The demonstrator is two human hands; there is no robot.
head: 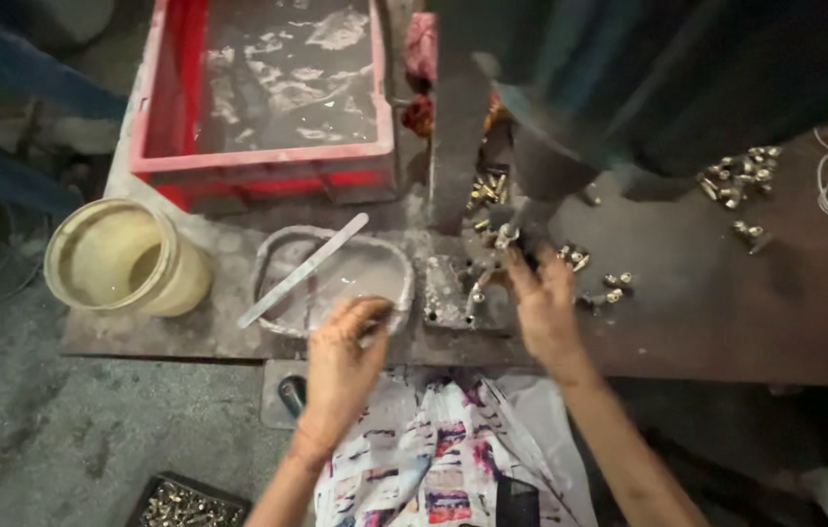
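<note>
Feeding step at the press, going by the pose: left hand (351,342) curled, fingertips bunched over the near rim of the grey shallow dish (282,249) with the flat white stick (302,270) lying across it; blur hides whether it pinches anything. Right hand (543,303) reaches with fingers pressed together to the metal fixture block (445,291) under the press arm (458,127), probably nipping a small brass fitting (506,235). Loose brass fittings (614,285) lie just right of that hand on the bench (726,312); next move needs accurate seating.
</note>
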